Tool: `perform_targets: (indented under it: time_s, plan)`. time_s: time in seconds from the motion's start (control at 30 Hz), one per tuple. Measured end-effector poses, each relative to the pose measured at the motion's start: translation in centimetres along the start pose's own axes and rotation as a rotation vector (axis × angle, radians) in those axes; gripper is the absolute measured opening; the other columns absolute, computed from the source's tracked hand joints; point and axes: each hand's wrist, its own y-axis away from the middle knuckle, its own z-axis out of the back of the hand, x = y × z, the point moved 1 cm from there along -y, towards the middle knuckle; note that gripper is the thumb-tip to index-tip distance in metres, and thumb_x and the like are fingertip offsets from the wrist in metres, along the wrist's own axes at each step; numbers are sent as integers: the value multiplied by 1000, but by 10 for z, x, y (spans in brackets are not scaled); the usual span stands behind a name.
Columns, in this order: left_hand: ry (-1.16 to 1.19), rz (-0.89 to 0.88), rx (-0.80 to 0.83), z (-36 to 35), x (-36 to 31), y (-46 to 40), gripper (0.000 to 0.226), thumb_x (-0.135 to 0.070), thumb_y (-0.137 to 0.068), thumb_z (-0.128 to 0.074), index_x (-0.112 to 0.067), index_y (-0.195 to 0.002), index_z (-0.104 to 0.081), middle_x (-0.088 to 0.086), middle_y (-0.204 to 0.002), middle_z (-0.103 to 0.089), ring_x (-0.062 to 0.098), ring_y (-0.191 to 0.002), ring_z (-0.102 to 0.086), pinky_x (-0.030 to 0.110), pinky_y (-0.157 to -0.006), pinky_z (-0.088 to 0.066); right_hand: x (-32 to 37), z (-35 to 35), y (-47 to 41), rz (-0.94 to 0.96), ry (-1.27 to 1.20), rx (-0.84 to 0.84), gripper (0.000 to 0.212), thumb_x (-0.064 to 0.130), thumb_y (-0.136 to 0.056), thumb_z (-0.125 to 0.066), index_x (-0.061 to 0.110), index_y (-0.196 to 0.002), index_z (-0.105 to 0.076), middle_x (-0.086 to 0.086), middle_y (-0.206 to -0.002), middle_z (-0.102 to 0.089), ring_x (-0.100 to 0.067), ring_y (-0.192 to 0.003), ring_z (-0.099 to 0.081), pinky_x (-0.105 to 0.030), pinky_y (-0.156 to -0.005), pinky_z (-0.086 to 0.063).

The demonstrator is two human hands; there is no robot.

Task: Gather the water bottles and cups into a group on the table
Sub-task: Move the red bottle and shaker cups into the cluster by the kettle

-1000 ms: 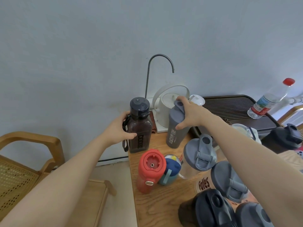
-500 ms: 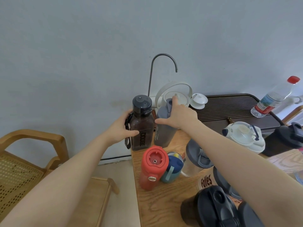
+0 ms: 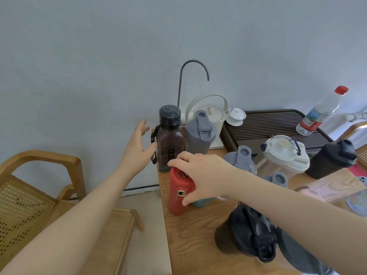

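A dark brown square bottle [image 3: 169, 141] and a grey shaker bottle [image 3: 199, 136] stand side by side at the table's far left corner. My left hand [image 3: 139, 147] hovers open just left of the brown bottle, off it. My right hand [image 3: 200, 175] grips the top of a red bottle [image 3: 177, 193] standing near the table's left edge. A blue cup [image 3: 202, 202] is mostly hidden behind that hand. More shakers stand around: a clear one with a grey lid [image 3: 241, 157], a black one [image 3: 252, 233] in front, another black one [image 3: 331, 157] at right.
A wooden table [image 3: 190, 241] holds everything. A white kettle [image 3: 208, 110] under a curved spout [image 3: 193, 76], a white lidded cup [image 3: 236, 116], a dark slatted tray [image 3: 272, 124], a clear jug [image 3: 284, 153] and a tilted plastic water bottle [image 3: 319, 112] are behind. A wooden chair [image 3: 35, 179] stands left.
My left hand let go of the brown bottle and opened. My right hand left the grey shaker next to the brown bottle and came back onto the red bottle.
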Motion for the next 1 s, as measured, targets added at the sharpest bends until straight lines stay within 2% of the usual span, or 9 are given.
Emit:
perform_targets:
  time_s: [0.1, 0.27, 0.43, 0.53, 0.57, 0.7, 0.8, 0.9, 1.0]
  plan:
    - [20, -77, -21, 6, -13, 18, 60, -7, -89, -51, -17, -140, -23, -1, -133, -43, 9, -120, -37, 28, -104, -30, -1, -13, -5, -25, -11, -75, 77, 47, -74, -66, 26, -135, -26, -5, -128, -41, -28, -96, -57, -36, -71, -51]
    - [70, -148, -103, 21, -25, 44, 55, -3, -89, -50, -19, -136, -28, -5, -122, -47, 10, -115, -44, 25, -97, -35, -20, 18, 24, -104, -128, -303, 67, 54, -67, -63, 26, -123, -38, 2, -106, -48, -16, -78, -51, -27, -63, -46]
    - [53, -156, -35, 3, -44, 52, 48, -4, -89, -51, -22, -131, -36, -9, -114, -50, 3, -105, -49, 9, -81, -35, -54, 87, 70, -150, -344, -699, 70, 57, -53, -57, 24, -115, -50, -1, -100, -60, -16, -86, -56, -25, -78, -45]
    - [28, -195, 48, -26, -61, 52, 48, -5, -87, -53, -32, -124, -38, -22, -110, -49, -8, -104, -46, 11, -83, -37, -79, 121, 90, -177, -383, -844, 67, 53, -52, -60, 24, -112, -54, 6, -94, -60, -5, -81, -51, -4, -75, -37]
    - [13, -217, 88, -37, -66, 51, 49, -6, -86, -56, -36, -120, -37, -26, -110, -47, -8, -105, -46, 15, -86, -39, -88, 130, 95, -182, -387, -870, 67, 52, -52, -60, 24, -113, -55, 8, -93, -59, -3, -81, -50, -3, -75, -36]
    - [-82, -203, 305, -80, -89, 46, 59, -24, -78, -68, -33, -123, -31, -22, -118, -43, -3, -111, -44, 31, -100, -41, -127, 152, 103, -176, -409, -832, 66, 49, -51, -61, 24, -112, -54, 9, -95, -59, -13, -88, -55, -19, -80, -43]
    - [-207, -126, 452, -109, -102, 43, 84, -39, -68, -76, -31, -133, -23, -18, -126, -30, 2, -120, -33, 28, -101, -34, -155, 148, 92, -153, -361, -723, 69, 52, -48, -59, 23, -111, -54, 8, -95, -58, -14, -91, -53, -13, -77, -39]
    - [-333, -114, 494, -136, -108, 43, 92, -46, -64, -77, -30, -136, -22, -15, -133, -30, 7, -126, -33, 32, -102, -36, -181, 133, 76, -143, -288, -619, 69, 53, -51, -59, 24, -114, -51, 2, -99, -56, -16, -92, -51, -20, -80, -41]
    - [-517, -155, 498, -156, -107, 41, 96, -51, -64, -74, -32, -139, -17, -9, -144, -29, 17, -129, -34, 42, -99, -42, -204, 112, 61, -140, -255, -499, 62, 35, -64, -73, 25, -119, -48, -4, -110, -54, -23, -99, -52, -35, -90, -45]
